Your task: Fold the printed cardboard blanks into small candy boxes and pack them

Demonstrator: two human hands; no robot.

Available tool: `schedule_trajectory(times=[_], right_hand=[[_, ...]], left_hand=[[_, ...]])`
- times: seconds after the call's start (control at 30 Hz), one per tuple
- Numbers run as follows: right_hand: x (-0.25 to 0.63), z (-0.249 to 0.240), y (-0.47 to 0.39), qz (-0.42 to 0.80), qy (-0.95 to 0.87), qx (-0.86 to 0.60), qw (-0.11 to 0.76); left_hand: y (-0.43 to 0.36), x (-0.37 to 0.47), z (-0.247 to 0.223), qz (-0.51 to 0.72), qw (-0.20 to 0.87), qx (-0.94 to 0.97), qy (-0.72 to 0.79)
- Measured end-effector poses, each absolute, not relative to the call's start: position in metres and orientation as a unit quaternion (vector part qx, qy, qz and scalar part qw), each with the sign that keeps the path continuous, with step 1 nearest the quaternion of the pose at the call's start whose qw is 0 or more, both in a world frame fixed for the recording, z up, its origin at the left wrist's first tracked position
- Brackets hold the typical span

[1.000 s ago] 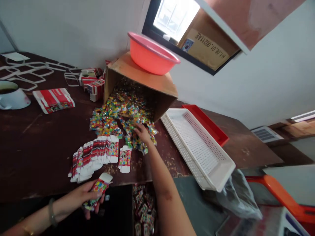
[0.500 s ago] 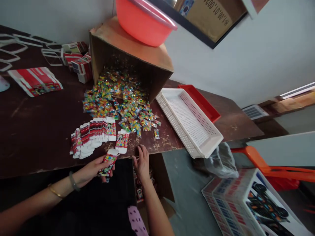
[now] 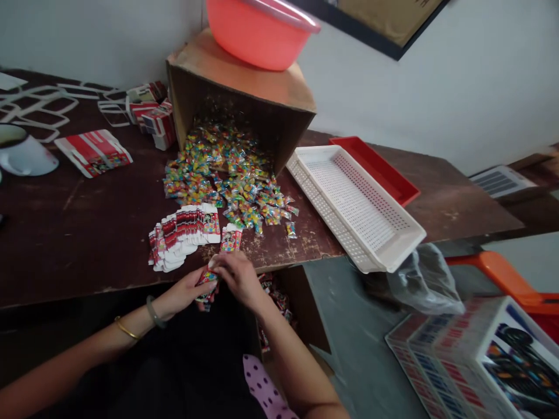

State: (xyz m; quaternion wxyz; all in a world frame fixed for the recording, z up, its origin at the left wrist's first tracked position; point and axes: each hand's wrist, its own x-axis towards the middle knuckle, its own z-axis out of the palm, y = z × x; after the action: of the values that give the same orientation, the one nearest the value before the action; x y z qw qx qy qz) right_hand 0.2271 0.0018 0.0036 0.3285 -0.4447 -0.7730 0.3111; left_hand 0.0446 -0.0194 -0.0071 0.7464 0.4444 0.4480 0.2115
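Note:
My left hand (image 3: 187, 293) is closed around a small red printed candy box (image 3: 208, 280), held just off the table's front edge. At the box's white top end, the bent fingers of my right hand (image 3: 241, 279) are closed on the flap; whether anything else is between them is hidden. Just beyond my hands, another small red box (image 3: 230, 239) lies on the table. To its left, a fanned row of flattened red-and-white boxes (image 3: 186, 231) overlaps. Small clear packets of coloured candy (image 3: 238, 189) spill out of a tipped cardboard carton (image 3: 244, 73).
A pink basin (image 3: 262, 35) sits on the carton. Right of the packets, a white perforated basket (image 3: 358, 203) overhangs the table edge, beside a red tray (image 3: 379, 169). Below the edge stands an open carton of filled boxes (image 3: 279, 299). A white mug (image 3: 28, 157) stands at left.
My right hand has moved from the table edge to the top of the candy box in my left hand. The view has shifted, and the mug now shows more fully.

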Motion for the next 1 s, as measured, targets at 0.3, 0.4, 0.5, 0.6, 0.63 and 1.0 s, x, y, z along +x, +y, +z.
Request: schedule_trajectory(times=[0.3, 0.4, 0.5, 0.6, 0.63, 1.0], right_hand=[[0.207, -0.027, -0.028, 0.599, -0.407, -0.489, 0.487], [0.211, -0.026, -0.023, 0.747, -0.308, -0.409, 0.425], [0.217, -0.016, -0.017, 0.738, -0.369, -0.410, 0.389], [0.222, -0.003, -0.014, 0.615, -0.542, -0.418, 0.391], [0.223, 0.001, -0.014, 0.571, -0.589, -0.413, 0.394], [0.229, -0.002, -0.022, 0.437, -0.637, -0.453, 0.445]], left_hand=[[-0.014, 0.041, -0.005, 0.239, 0.762, 0.366, 0.478], [-0.011, 0.040, -0.007, 0.221, 0.754, 0.418, 0.456], [-0.008, 0.038, -0.009, 0.198, 0.722, 0.497, 0.439], [-0.005, 0.039, -0.011, 0.196, 0.696, 0.512, 0.463], [-0.004, 0.040, -0.011, 0.207, 0.697, 0.498, 0.473], [-0.008, 0.041, 0.005, 0.195, 0.788, 0.414, 0.412]])
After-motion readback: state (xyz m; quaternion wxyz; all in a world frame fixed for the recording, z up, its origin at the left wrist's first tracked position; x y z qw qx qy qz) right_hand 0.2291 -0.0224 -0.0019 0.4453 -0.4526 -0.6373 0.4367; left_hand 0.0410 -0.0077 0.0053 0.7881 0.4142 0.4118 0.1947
